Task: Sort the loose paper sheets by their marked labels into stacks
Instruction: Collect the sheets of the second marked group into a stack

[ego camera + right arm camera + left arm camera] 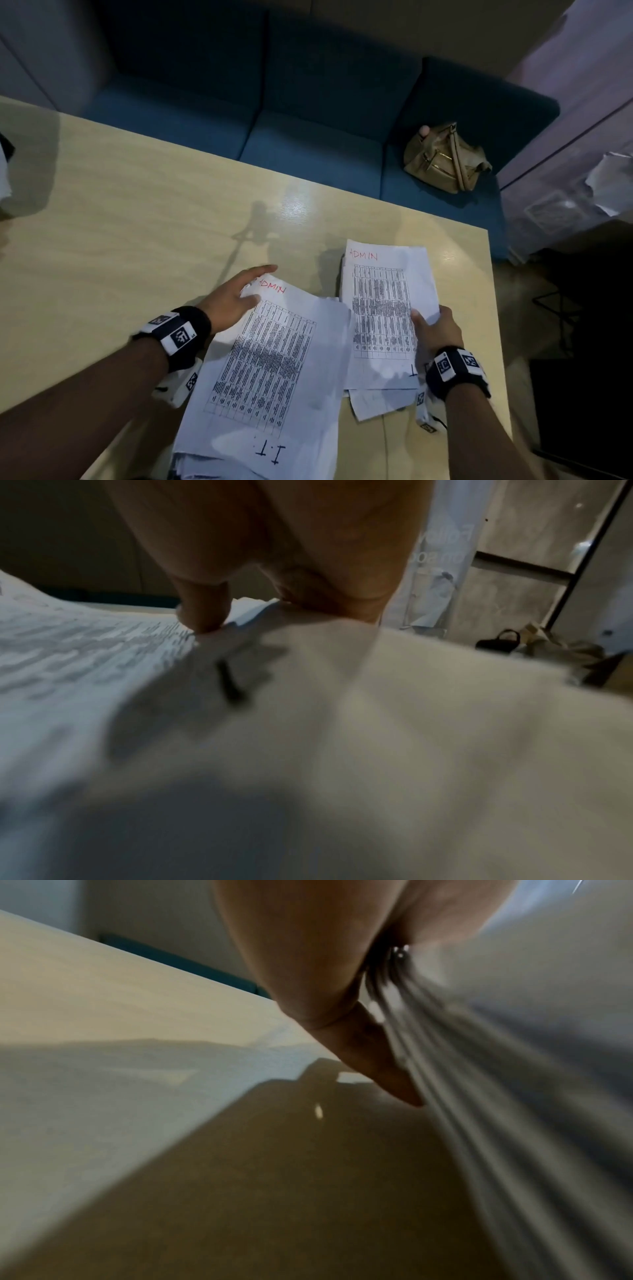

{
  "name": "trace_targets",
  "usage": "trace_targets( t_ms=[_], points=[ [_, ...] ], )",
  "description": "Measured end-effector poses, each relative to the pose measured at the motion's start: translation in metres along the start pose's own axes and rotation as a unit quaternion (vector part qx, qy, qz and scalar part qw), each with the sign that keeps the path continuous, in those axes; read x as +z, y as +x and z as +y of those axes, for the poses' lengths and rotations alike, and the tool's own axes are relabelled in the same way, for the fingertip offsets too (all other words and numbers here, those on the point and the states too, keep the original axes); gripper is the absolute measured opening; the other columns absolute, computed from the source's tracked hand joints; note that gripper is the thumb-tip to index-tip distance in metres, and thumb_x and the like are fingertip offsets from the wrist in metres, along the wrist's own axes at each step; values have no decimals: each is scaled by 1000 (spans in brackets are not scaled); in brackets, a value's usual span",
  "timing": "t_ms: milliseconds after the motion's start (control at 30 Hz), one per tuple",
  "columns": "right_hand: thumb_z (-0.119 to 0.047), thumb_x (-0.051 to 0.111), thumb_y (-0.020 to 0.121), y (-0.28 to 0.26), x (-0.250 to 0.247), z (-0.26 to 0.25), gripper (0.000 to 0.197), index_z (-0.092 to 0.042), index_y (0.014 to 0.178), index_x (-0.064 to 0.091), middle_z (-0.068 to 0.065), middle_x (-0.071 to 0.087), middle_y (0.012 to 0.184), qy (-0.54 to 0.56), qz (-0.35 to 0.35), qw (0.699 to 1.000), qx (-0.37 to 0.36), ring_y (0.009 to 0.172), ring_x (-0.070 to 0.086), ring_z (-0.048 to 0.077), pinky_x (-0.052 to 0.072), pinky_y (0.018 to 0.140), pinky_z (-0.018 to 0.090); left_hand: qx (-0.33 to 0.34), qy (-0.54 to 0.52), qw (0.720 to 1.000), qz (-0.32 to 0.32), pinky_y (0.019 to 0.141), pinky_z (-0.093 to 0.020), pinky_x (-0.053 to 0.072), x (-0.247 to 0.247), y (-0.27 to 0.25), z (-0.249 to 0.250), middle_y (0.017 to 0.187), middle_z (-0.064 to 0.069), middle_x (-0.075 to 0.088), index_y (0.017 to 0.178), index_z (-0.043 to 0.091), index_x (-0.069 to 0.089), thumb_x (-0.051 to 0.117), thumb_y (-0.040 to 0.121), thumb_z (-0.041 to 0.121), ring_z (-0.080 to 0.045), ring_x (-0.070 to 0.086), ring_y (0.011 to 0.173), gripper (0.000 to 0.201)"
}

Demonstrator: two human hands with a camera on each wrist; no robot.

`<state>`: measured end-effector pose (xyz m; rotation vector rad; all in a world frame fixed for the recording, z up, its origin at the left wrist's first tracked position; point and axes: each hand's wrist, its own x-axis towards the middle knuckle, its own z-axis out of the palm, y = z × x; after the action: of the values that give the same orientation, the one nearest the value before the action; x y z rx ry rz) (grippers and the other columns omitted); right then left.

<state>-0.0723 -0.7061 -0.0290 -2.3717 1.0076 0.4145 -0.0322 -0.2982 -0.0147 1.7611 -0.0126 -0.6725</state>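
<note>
Two piles of printed table sheets lie on the pale wooden table (pixel 137 222). The left pile (pixel 274 370) shows a top sheet marked "ADMIN" in red at its far end and "I.T." in black at its near end. My left hand (pixel 239 294) pinches that pile's far left corner, thumb on top; its fingers (pixel 369 1047) run along the fanned sheet edges (pixel 479 1096). My right hand (pixel 435 325) pinches the right edge of another "ADMIN" sheet (pixel 383 301), with the thumb (pixel 202 607) pressing on the print (pixel 85 656). That sheet lies over more sheets (pixel 376 401).
A blue sofa (pixel 291 102) runs along the table's far side, with a tan handbag (pixel 445 157) on its right seat. The table's right edge (pixel 489 274) is close to the right pile. Bare tabletop stretches to the left and far side.
</note>
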Motion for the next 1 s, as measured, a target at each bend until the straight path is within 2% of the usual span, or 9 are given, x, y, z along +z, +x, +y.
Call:
trace_targets(
  t_ms=[133, 233, 300, 467, 600, 667, 733, 833, 1000],
  points=[
    [-30, 60, 90, -11, -1, -13, 41, -3, 121, 58, 17, 67, 111, -21, -41, 998, -42, 84, 55, 25, 42, 73, 28, -40, -2, 999, 9, 59, -24, 41, 1, 1, -5, 110, 7, 61, 109, 41, 58, 46, 87, -12, -17, 53, 68, 59],
    [-21, 60, 89, -24, -12, -33, 24, -8, 108, 57, 17, 65, 98, 1, -5, 996, -85, 82, 57, 28, 41, 69, 29, -28, -20, 999, 34, 65, -21, 47, 2, -6, -14, 116, 0, 57, 95, 46, 53, 55, 83, -16, -10, 58, 77, 63],
    [-15, 58, 88, -36, -29, -53, 10, -10, 96, 54, 14, 61, 86, 34, 88, 987, -129, 74, 54, 29, 37, 65, 28, -13, -20, 998, 63, 68, -11, 48, 0, -13, -19, 128, -1, 51, 102, 34, 49, 58, 83, -16, -3, 58, 86, 54],
    [-24, 66, 82, -65, -79, -100, 26, -7, 98, 54, 10, 56, 86, 240, 226, 923, -197, 79, 54, 23, 36, 56, 25, -35, 4, 989, 143, 64, -13, 48, -11, -19, -26, 128, -2, 53, 115, 18, 45, 60, 86, -7, -16, 57, 93, 41],
    [-21, 72, 82, -85, -54, -104, 42, -10, 120, 59, 2, 67, 106, 341, 104, 897, -262, 92, 64, 7, 52, 70, 15, -57, -47, 980, 184, 54, -10, 46, -14, -17, -19, 118, 3, 55, 118, 15, 47, 61, 90, 1, -15, 55, 74, 34],
    [-27, 75, 77, -98, -23, -101, 47, -17, 120, 60, -2, 68, 109, 328, 17, 912, -245, 95, 66, 12, 55, 78, 26, -53, -69, 976, 197, 50, -11, 41, -13, -16, -15, 111, 9, 56, 116, 14, 49, 59, 93, 14, -20, 51, 71, 25],
    [-23, 76, 77, -114, 8, -98, 44, -20, 118, 59, -4, 69, 105, 280, -52, 934, -216, 94, 67, 18, 53, 74, 30, -51, -90, 973, 206, 62, -15, 41, -13, -16, -14, 111, 6, 57, 114, 15, 52, 53, 97, 27, -19, 54, 89, 20],
    [-14, 71, 81, -139, 47, -95, 36, -21, 112, 52, -3, 65, 96, 204, -113, 952, -198, 85, 64, 19, 47, 60, 22, -71, -108, 972, 195, 82, -26, 38, -18, -14, -20, 125, -2, 55, 118, 22, 53, 46, 98, 40, -19, 50, 116, 27],
    [-26, 68, 85, -159, 89, -92, 73, -13, 140, 22, 10, 52, 127, 56, -211, 963, -158, 108, 57, 28, 52, 87, 37, -75, -47, 979, 183, 93, -31, 39, -20, -14, -24, 137, -2, 49, 130, 29, 44, 59, 93, 36, -21, 46, 125, 41]
  ],
)
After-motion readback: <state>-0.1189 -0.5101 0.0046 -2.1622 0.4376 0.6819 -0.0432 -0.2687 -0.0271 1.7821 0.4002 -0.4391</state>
